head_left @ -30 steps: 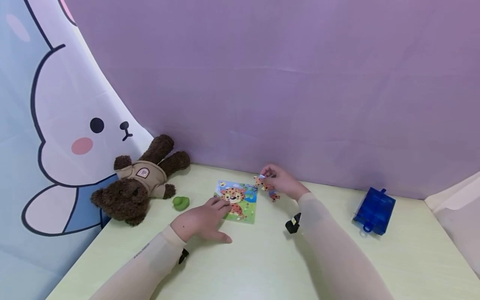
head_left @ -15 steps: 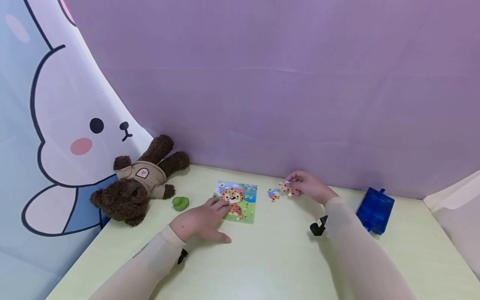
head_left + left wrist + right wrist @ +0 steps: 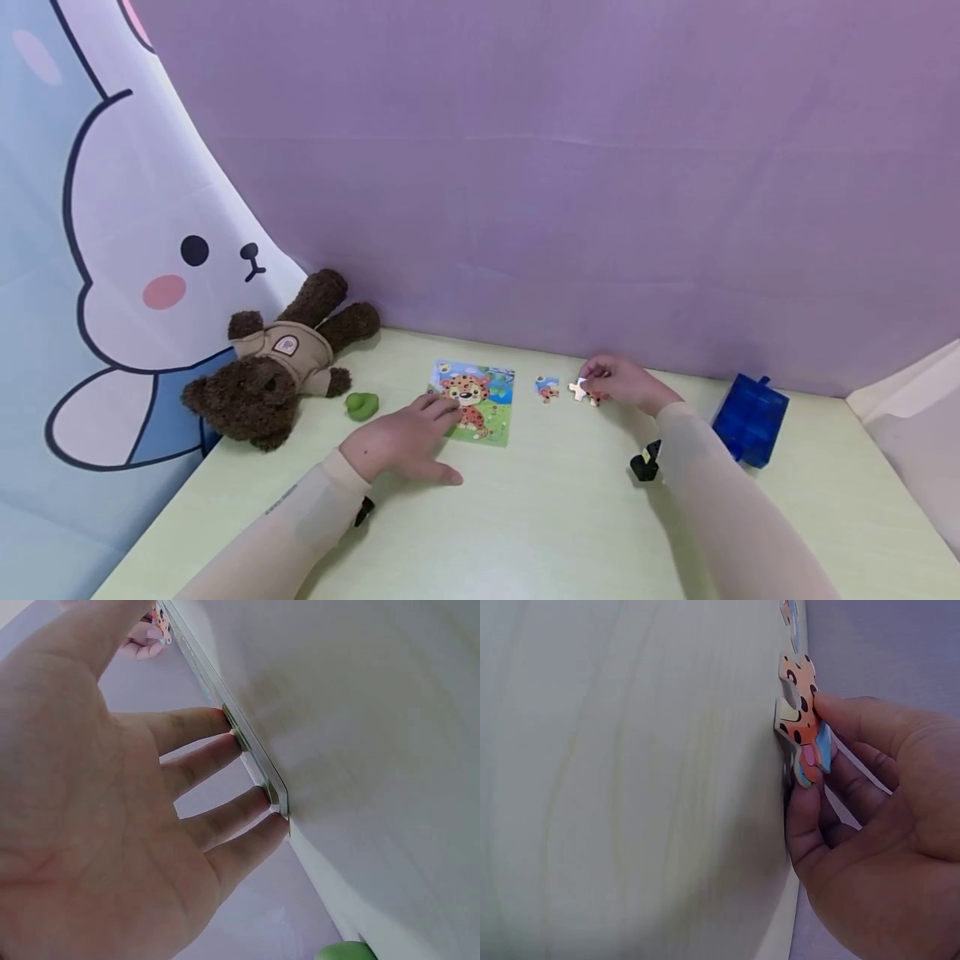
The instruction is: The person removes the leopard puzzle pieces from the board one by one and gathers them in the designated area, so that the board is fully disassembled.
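Observation:
My left hand (image 3: pixel 405 437) rests with straight fingers on the left part of a leopard picture puzzle (image 3: pixel 495 425); in the left wrist view its fingertips (image 3: pixel 255 799) touch the thin board. To the right, my right hand (image 3: pixel 626 385) pinches an orange spotted puzzle piece (image 3: pixel 801 701) between thumb and fingers, low over the table. That piece looks tilted, and the fingers partly cover it. A second puzzle piece (image 3: pixel 547 388), blue and orange, lies flat between the puzzle and my right hand.
Left of the puzzle sits a small green toy (image 3: pixel 362 406), beside a brown teddy bear (image 3: pixel 292 358) lying down. A blue translucent box (image 3: pixel 750 423) stands at the right, partly behind my right sleeve. A purple cloth (image 3: pixel 525 183) hangs along the table's back edge.
My right hand has moved right, away from the puzzle, carrying the spotted piece, then lowered slightly as the piece tilted. The second piece is now uncovered. My left hand has stayed put.

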A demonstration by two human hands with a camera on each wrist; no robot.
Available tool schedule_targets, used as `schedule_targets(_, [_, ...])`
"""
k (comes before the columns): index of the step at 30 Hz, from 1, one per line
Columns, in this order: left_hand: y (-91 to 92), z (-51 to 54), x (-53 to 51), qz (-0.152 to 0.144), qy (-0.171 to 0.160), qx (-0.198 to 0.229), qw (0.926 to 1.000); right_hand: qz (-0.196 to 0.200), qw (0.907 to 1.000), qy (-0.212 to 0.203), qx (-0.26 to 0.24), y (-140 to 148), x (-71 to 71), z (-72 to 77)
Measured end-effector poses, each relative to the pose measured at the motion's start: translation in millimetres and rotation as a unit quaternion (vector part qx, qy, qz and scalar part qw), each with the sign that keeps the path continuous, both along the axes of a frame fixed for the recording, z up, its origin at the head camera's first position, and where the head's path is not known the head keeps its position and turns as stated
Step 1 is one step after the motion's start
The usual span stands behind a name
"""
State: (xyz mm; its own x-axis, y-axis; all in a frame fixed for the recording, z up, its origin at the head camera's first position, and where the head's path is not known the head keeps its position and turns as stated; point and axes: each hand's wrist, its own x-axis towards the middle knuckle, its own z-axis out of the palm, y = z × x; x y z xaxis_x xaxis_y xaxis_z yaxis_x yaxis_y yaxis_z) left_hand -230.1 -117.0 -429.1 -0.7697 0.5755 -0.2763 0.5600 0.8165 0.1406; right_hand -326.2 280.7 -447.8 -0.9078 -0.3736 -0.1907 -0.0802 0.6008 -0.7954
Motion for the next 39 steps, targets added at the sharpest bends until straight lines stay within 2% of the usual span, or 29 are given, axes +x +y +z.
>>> schedule_targets(7, [-0.7,1.1,-1.6,0.000,0.003,-0.011,0.9999,0.002,0.9998,0.009,0.016,-3.9,-2.8,-3.4])
schedule_targets(21, [-1.5,-4.0,-4.3,0.001,-0.002,-0.014,0.9999,0.001,0.9992,0.019,0.036,-10.5,-5.6,-10.0])
schedule_targets(30, [-1.8,-2.5,-4.0,0.001,0.002,-0.011,0.9999,-0.006,0.9992,0.015,0.035,-5.9,-6.5,-11.6])
schedule_targets(39, [-2.7,1.4,-3.3,0.001,-0.009,-0.003,1.0000,0.014,0.9993,0.013,0.033,-5.9,-5.2,-12.1])
